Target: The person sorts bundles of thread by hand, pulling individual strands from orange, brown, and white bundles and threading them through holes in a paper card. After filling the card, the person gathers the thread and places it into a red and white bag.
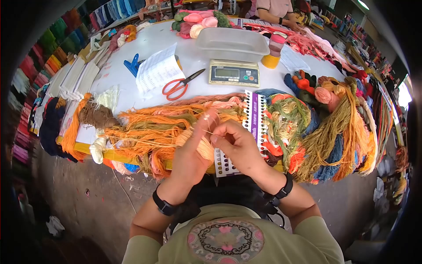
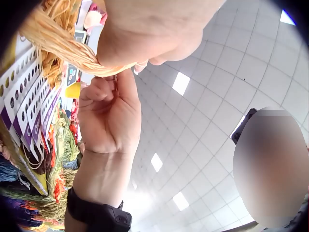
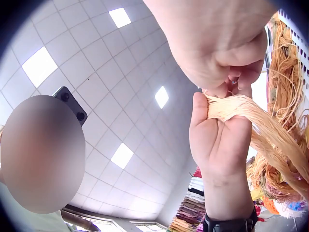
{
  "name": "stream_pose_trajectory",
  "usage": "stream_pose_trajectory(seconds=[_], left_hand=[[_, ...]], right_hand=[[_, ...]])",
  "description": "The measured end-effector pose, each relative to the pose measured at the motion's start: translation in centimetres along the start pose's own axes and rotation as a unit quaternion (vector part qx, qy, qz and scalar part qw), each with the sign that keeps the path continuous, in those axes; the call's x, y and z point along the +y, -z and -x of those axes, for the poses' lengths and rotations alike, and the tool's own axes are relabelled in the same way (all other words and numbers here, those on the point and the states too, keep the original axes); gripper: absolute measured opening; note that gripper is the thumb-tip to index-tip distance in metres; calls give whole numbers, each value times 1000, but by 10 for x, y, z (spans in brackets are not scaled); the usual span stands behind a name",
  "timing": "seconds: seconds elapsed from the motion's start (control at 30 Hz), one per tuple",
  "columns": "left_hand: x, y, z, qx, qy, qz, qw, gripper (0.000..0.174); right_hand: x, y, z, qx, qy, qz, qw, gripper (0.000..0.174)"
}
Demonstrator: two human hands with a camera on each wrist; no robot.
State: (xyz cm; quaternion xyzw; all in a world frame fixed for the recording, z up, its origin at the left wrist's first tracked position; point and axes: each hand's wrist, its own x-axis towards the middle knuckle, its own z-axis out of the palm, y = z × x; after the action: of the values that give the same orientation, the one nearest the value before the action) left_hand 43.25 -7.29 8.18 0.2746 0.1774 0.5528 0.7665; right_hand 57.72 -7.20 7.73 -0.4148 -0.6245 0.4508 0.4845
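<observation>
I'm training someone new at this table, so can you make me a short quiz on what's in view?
1. Multiple choice: What lies across the left hand?
A) A blue clip
B) A peach skein
C) A clear plastic tub

2. True or false: The scissors lie to the left of the digital scale, as the person at the table sees it.

3. Fill in the blank: The card with rows of holes, near the right hand, has a ____ band down its middle.

Key: 1. B; 2. True; 3. purple
</observation>
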Motion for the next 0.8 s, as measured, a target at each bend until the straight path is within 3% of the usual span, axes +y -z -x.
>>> stream_pose_trajectory(seconds=[0.03, 0.1, 0.13, 0.2, 0.3, 0.33, 0.4, 0.43, 0.47, 0.5, 0.53, 0.57, 0.6, 0.63, 0.67, 0.7, 0.77, 0.8], left_hand=[[5, 2, -2, 2, -2, 1, 1000, 48], [27, 10, -7, 85, -84, 23, 993, 47], [43, 20, -11, 95, -107, -6, 990, 46], [84, 57, -11, 128, -136, -48, 981, 46], [151, 117, 6, 211, -143, -16, 967, 49], [178, 145, 17, 235, -144, -55, 960, 49], [211, 172, 42, 297, -133, -93, 941, 46], [220, 168, 55, 335, -122, -95, 930, 44], [219, 167, 67, 333, -114, -98, 931, 44], [217, 166, 80, 303, -82, -104, 944, 41], [214, 166, 84, 272, -52, -110, 954, 38], [200, 156, 78, 229, -22, -117, 966, 35], [174, 136, 72, 187, 8, -123, 975, 33], [147, 112, 62, 127, 26, -148, 980, 30], [123, 88, 49, 140, 77, -130, 979, 27], [99, 70, 33, 101, 122, -141, 977, 28], [54, 45, -3, 47, 191, -195, 961, 30], [33, 39, -18, 32, 217, -238, 946, 31]], right_hand=[[-3, 3, 2, -11, -41, -38, 998, 8], [-6, 12, 7, -23, -85, -74, 993, 8], [-6, 18, 10, 5, -10, -132, 991, 10], [-23, 39, 17, 56, 42, -294, 953, 14], [-30, 118, 39, 57, 59, -485, 871, 25], [-32, 153, 50, 79, 94, -428, 896, 27], [-52, 227, 74, 347, 63, -465, 812, 6], [-43, 283, 95, 299, 167, -412, 844, 11], [-40, 336, 122, 384, 208, -274, 857, 21], [-53, 334, 126, 436, 221, -140, 861, 25], [-54, 327, 126, 459, 180, -91, 866, 22], [-68, 279, 100, 478, 138, -42, 866, 20], [-55, 252, 76, 404, 152, 213, 876, 17], [-56, 214, 61, 352, 22, 212, 911, 13], [-58, 177, 46, 282, -109, 227, 926, 12], [-29, 167, 36, 142, -72, 143, 977, 9], [7, 129, 12, -10, -8, 225, 974, 5], [19, 117, 2, -43, -32, 250, 967, 5]])
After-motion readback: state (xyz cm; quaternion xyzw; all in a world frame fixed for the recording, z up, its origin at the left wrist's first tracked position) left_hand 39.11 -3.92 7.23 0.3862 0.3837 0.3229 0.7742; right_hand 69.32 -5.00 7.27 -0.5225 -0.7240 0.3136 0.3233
